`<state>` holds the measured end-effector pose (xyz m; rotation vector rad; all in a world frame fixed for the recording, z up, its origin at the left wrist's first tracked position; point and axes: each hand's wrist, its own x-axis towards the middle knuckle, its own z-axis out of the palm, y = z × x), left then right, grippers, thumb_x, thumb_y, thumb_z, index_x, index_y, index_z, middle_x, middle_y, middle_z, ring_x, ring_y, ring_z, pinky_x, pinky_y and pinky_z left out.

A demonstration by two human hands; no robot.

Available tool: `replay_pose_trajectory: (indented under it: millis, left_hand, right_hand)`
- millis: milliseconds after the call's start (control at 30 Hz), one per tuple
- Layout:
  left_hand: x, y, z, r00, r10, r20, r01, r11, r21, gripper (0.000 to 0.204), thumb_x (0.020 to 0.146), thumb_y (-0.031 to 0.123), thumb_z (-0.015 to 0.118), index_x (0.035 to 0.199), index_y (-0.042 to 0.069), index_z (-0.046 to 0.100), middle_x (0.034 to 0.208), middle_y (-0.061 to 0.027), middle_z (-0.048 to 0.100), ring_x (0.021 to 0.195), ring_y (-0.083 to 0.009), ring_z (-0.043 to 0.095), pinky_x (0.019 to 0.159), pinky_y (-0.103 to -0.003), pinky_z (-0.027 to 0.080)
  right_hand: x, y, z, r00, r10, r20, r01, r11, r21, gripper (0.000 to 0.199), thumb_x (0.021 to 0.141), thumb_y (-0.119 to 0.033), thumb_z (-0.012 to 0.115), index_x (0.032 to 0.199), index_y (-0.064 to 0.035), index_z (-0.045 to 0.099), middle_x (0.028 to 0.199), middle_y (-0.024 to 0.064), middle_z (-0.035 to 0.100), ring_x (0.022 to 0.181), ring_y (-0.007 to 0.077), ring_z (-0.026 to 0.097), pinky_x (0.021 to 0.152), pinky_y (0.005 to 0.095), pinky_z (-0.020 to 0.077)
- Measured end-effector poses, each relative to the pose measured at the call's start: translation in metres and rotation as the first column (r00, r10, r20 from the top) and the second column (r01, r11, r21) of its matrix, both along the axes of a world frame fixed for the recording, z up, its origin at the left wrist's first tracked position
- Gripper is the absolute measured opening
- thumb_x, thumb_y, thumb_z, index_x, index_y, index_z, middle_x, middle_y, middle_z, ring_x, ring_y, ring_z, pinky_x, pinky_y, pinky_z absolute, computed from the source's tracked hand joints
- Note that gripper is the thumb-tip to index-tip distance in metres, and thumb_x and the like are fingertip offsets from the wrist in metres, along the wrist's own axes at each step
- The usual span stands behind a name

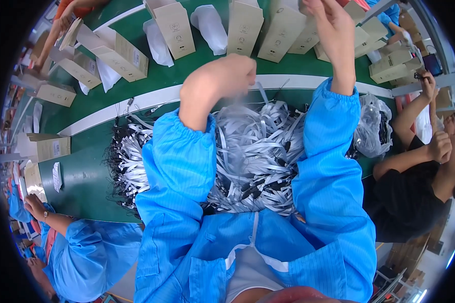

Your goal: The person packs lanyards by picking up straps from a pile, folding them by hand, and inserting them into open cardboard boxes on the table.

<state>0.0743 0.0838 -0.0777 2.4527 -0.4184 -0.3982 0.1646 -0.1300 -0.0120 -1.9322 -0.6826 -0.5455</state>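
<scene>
A large heap of pale grey flat straps with black ends (258,151) lies in front of my body. Over its far side is my left hand (217,81), fingers curled inward and partly blurred. A pale strap stands up from the heap just under those fingers; what they grip cannot be made out. My right hand (333,35) reaches up beside the tan open carton (284,33) at the far side. Its thumb and fingers look apart, with the tips close to the top edge of the picture. I see nothing between them.
More open cartons (245,30) and white wrapped items (210,28) line the green table (88,151) beyond a white rail (106,115). A second strap bundle (129,166) lies left, a clear plastic bag (373,126) right. Co-workers sit on both sides.
</scene>
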Motion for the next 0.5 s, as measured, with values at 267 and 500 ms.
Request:
replay_pose_trajectory:
  millis: [267, 500]
  left_hand:
    - [-0.025, 0.006, 0.05, 0.791, 0.091, 0.605, 0.193, 0.901, -0.388, 0.015, 0.103, 0.011, 0.056, 0.112, 0.001, 0.063, 0.081, -0.0081, 0.066, 0.069, -0.0175, 0.063, 0.061, -0.031, 0.048]
    - [-0.048, 0.016, 0.079, 0.438, 0.669, 0.601, 0.235, 0.56, -0.794, 0.013, 0.104, 0.01, 0.058, 0.112, 0.0, 0.063, 0.08, -0.0085, 0.066, 0.072, -0.0177, 0.066, 0.061, -0.028, 0.05]
  right_hand:
    - [-0.05, 0.013, 0.011, 0.762, 0.513, -0.395, -0.516, 0.85, 0.107, 0.039, 0.097, -0.014, 0.073, 0.131, 0.0014, 0.063, 0.117, 0.0102, 0.07, 0.102, 0.016, 0.069, 0.086, 0.0301, 0.0567]
    - [-0.086, 0.071, -0.011, 0.401, 0.865, -0.301, -0.797, 0.491, 0.352, 0.034, 0.102, -0.027, 0.067, 0.122, -0.0001, 0.064, 0.107, 0.0052, 0.067, 0.099, 0.0116, 0.063, 0.088, 0.0288, 0.0512]
